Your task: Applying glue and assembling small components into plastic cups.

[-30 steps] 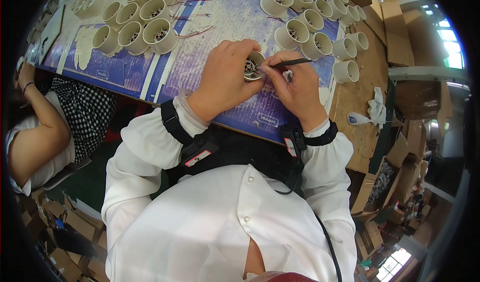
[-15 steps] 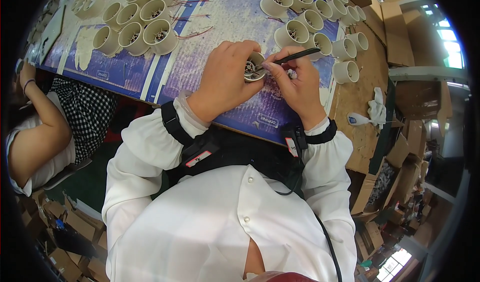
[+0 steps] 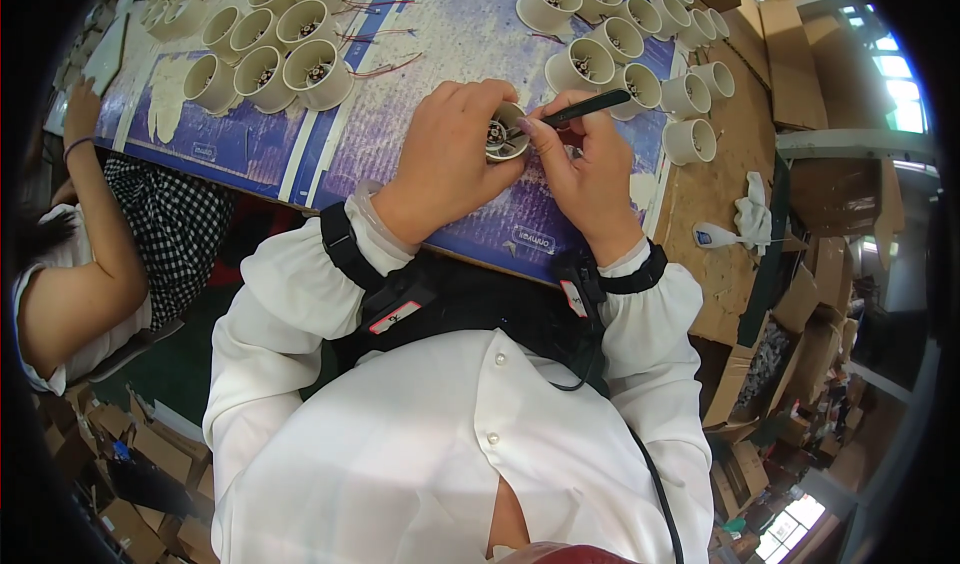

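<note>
My left hand [image 3: 449, 154] is wrapped round a white round cup [image 3: 519, 120], whose open mouth faces up toward me. Small dark and metallic parts show inside it. Between the thumb and fingers of my right hand [image 3: 590, 169] is a pair of black tweezers [image 3: 590, 107]. Their tips reach into the cup among the parts; whether they grip anything is too small to tell. Both hands are over the blue and white printed board [image 3: 460, 236] on the table, near its front edge.
Similar cups with wires stand in groups at left [image 3: 318, 74] and right [image 3: 580, 64]. A white bottle [image 3: 715, 235] and a crumpled cloth [image 3: 752, 209] lie on the right. A co-worker's arm [image 3: 90, 204] is at far left. Cardboard boxes [image 3: 795, 59] rise beyond the table.
My right hand and the tweezers have shifted slightly left and the tweezers' rear end has tipped a little. My left hand keeps its hold on the cup. The co-worker's arm has reached further forward.
</note>
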Demonstrator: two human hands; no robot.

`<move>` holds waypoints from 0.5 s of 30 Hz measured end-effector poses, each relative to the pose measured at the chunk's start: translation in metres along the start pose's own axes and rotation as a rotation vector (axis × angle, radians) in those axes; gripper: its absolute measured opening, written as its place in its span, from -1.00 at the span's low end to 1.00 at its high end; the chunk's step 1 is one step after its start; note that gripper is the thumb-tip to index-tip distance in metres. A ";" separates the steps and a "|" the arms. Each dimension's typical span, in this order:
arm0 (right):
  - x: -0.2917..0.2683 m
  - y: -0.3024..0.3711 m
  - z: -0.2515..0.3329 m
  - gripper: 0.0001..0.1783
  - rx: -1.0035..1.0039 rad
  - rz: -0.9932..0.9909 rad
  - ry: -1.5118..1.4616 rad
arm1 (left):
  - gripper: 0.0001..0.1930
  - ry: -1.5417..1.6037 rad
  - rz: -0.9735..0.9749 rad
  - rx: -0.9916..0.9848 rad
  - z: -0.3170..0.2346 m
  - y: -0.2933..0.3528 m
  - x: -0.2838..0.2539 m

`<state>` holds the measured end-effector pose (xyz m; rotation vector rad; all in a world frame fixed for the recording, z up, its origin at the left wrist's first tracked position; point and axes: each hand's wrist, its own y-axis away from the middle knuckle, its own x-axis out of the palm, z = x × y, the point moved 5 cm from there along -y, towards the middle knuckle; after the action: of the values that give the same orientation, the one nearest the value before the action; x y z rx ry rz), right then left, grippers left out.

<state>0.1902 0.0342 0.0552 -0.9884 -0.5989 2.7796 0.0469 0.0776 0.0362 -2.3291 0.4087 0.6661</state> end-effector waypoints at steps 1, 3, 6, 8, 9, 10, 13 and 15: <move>0.001 0.001 0.001 -0.72 0.000 0.000 0.000 | -0.48 0.000 0.000 0.000 0.000 0.000 0.000; 0.001 0.002 0.002 -0.73 0.004 -0.018 0.010 | -0.48 -0.008 0.003 0.003 -0.001 0.000 0.000; 0.000 0.001 0.005 -0.73 -0.045 -0.023 0.032 | -0.47 -0.012 -0.008 0.007 -0.001 0.001 0.001; -0.001 0.001 0.010 -0.73 -0.143 -0.015 0.067 | -0.47 -0.013 -0.033 0.012 -0.001 0.001 0.000; -0.002 0.001 0.009 -0.73 -0.145 -0.015 0.067 | -0.47 -0.014 -0.034 0.012 -0.001 0.001 0.000; -0.003 0.001 0.006 -0.73 -0.091 -0.014 0.015 | -0.47 -0.017 -0.024 0.009 -0.001 0.001 0.000; -0.005 0.003 -0.001 -0.74 0.016 -0.012 -0.089 | -0.47 -0.023 -0.004 0.003 -0.002 0.001 0.000; -0.005 0.002 -0.001 -0.76 -0.022 -0.008 -0.043 | -0.47 -0.026 0.002 -0.001 -0.001 0.001 0.000</move>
<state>0.1946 0.0311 0.0569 -0.9299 -0.6394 2.7997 0.0472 0.0763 0.0366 -2.3185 0.3990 0.6971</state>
